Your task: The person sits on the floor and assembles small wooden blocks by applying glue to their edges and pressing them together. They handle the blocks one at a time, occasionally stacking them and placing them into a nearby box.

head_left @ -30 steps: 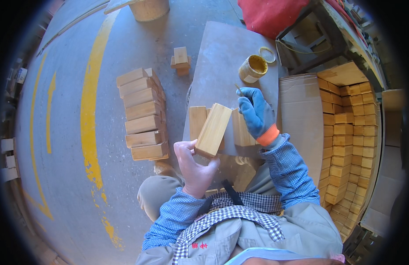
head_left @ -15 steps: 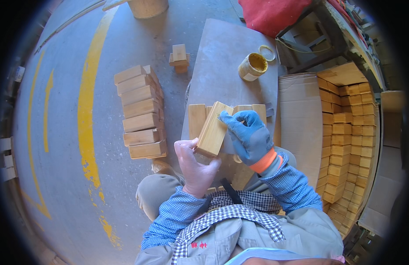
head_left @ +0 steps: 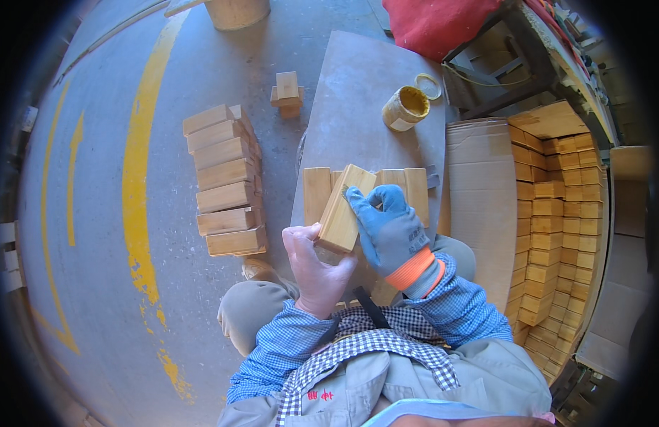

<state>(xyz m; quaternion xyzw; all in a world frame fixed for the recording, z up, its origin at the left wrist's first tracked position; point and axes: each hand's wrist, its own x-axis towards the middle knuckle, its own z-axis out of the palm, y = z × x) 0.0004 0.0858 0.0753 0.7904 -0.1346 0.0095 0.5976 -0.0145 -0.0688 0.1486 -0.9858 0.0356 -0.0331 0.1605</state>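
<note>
My left hand grips a smooth pale wooden block by its lower end, holding it tilted over my lap. In a blue work glove with an orange cuff, my right hand rests its fingertips on the block's upper face. Those fingers are curled together. A small dark spot shows at the tips, and I cannot make out whether it is a mark or something pinched. Behind the held block, several similar wooden blocks lie side by side on a grey board.
An open can of yellowish-brown paste stands on the board, its lid beside it. Stacked blocks sit on the floor at left, with a smaller pile farther off. At right, a cardboard box holds many blocks.
My right hand has slid a little left and down across the block's face, its wrist turning lower. My left hand and the block have barely moved.
</note>
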